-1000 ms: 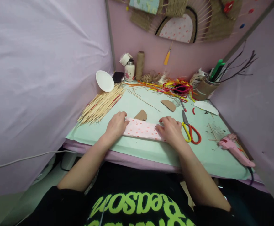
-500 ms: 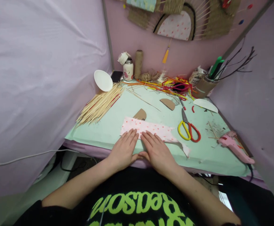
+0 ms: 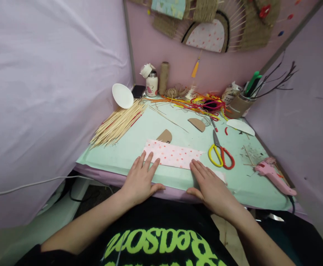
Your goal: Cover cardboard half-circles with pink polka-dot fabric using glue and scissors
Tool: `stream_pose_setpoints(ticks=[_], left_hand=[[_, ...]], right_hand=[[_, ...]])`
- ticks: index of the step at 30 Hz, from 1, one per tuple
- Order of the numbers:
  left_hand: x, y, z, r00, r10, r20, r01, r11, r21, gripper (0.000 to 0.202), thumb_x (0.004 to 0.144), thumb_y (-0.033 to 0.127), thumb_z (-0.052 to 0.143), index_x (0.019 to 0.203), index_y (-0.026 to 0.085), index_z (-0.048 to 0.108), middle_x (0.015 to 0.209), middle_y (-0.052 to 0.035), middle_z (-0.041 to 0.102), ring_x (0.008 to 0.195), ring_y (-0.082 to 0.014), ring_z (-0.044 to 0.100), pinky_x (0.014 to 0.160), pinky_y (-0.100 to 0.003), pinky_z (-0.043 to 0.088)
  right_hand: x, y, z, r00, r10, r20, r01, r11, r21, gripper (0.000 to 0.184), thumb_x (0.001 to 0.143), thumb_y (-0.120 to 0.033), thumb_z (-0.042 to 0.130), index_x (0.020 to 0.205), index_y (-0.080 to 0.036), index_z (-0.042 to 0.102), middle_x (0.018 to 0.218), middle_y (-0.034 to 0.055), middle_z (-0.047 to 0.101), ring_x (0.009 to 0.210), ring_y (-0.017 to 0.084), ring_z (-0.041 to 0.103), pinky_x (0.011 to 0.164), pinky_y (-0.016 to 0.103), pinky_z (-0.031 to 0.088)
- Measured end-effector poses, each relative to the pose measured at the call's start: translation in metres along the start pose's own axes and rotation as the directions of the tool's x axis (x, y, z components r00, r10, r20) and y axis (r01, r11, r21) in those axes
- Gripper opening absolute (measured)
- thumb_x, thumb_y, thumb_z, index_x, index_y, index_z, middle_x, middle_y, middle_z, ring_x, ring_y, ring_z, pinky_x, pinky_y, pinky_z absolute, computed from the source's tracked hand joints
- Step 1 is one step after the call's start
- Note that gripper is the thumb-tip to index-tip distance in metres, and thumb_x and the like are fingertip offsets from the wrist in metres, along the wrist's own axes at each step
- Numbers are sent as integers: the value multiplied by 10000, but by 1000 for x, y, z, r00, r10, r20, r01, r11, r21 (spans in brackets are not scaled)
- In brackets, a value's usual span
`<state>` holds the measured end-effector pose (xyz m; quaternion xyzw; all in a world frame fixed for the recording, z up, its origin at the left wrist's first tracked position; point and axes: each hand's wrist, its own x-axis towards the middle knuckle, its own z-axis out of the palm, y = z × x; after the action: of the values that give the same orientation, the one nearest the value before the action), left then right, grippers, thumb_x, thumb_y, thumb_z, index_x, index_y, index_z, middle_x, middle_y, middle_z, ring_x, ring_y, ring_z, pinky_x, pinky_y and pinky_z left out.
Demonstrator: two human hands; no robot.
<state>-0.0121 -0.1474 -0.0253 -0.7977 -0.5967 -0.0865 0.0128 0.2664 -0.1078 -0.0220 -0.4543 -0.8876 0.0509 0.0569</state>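
Observation:
A strip of pale pink fabric with red dots (image 3: 174, 154) lies flat near the table's front edge. My left hand (image 3: 140, 177) rests with fingers spread on its left end. The fingertips of my right hand (image 3: 210, 184) press down on its right part, fingers extended; the strip's narrow tail is mostly hidden beneath that hand. Just behind the fabric is a brown cardboard half-circle piece (image 3: 165, 136), partly covered by it. Scissors with one yellow and one red handle (image 3: 219, 151) lie right of the strip.
Bamboo sticks (image 3: 119, 123) and a white paper bowl (image 3: 122, 96) are at left. Another cardboard half-circle (image 3: 197, 124) lies farther back, before colourful pipe cleaners (image 3: 206, 103). A pink glue gun (image 3: 275, 176) sits at the right edge.
My hands have moved apart along the fabric, the left one leftward and the right one rightward. The strip looks flatter, and its right tail is now covered by my right hand.

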Motion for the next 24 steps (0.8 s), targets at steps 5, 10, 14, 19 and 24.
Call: stream_pose_setpoints(ticks=[5, 10, 14, 19, 24], left_hand=[[22, -12, -23, 1000, 18, 24, -15, 996, -85, 473, 912, 565, 471, 1135, 192, 658, 1272, -138, 618, 1206, -321, 519, 965, -443, 423], [42, -24, -29, 1000, 10, 27, -7, 994, -107, 311, 957, 375, 469, 859, 173, 684, 960, -105, 687, 939, -256, 600, 824, -394, 428], [41, -27, -20, 1000, 3, -25, -7, 991, -132, 242, 957, 283, 471, 875, 183, 677, 1008, -85, 689, 982, -245, 590, 847, -393, 407], [33, -28, -11, 995, -31, -93, 15, 984, -176, 136, 934, 265, 508, 927, 197, 627, 1115, -73, 673, 1089, -239, 569, 895, -398, 380], [28, -29, -4, 984, -91, -156, 60, 979, -192, 123, 930, 297, 514, 994, 211, 574, 1306, -93, 612, 1277, -244, 490, 1014, -448, 302]], right_hand=[[63, 0, -45, 989, 1, -145, 10, 997, 72, 394, 965, -363, 442, 1265, -173, 613, 1263, 143, 652, 1160, 288, 600, 988, 449, 452], [175, -7, -53, 971, -240, -13, 239, 962, 134, 321, 874, -154, 517, 1158, -195, 661, 1183, 96, 683, 1095, 229, 609, 917, 327, 446], [225, -5, -41, 917, -337, 212, 320, 941, 114, 305, 714, -189, 725, 1018, -189, 701, 1058, 83, 683, 1023, 227, 589, 852, 286, 436], [227, 11, -37, 975, -48, 217, 38, 998, 50, 290, 701, -323, 768, 931, -179, 666, 1011, 87, 660, 939, 221, 561, 732, 268, 411], [196, 10, -55, 981, 188, -42, -168, 940, 298, 122, 813, -266, 618, 902, -185, 598, 870, 35, 675, 762, 170, 564, 660, 262, 382]])
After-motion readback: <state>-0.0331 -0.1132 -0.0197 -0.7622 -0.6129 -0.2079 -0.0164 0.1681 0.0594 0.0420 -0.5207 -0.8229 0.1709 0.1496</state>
